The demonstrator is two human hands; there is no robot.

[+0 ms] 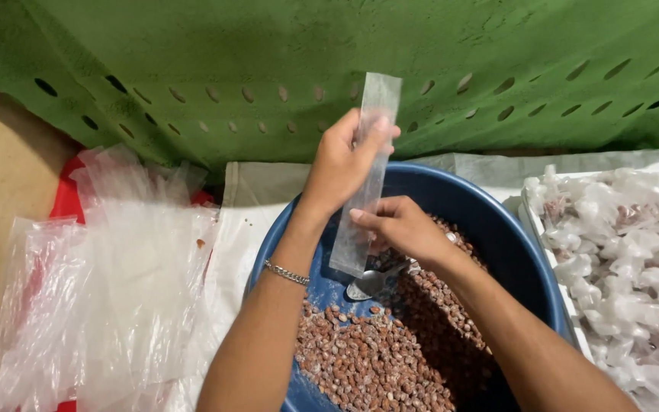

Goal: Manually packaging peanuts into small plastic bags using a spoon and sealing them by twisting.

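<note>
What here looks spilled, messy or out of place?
Little stands out. One small brown speck lies on the loose clear bags, outside the blue basin of coated nuts. Both hands hold an empty narrow bag.

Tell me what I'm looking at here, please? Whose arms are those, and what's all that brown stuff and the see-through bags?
There is no machine here, just a person's two arms. The camera sits on that person's head and looks down, so you see the hands as they see them.

The left hand, with a chain bracelet on its wrist, holds up a long, narrow clear plastic bag near its top. The right hand pinches the same bag lower down and also seems to hold a metal spoon.

Under the hands is a big blue basin filled with small brown coated nuts.

To the left lies a pile of empty clear bags. To the right is a white tray heaped with small filled, tied packets. Behind it all stands a green wall with slots.
</note>
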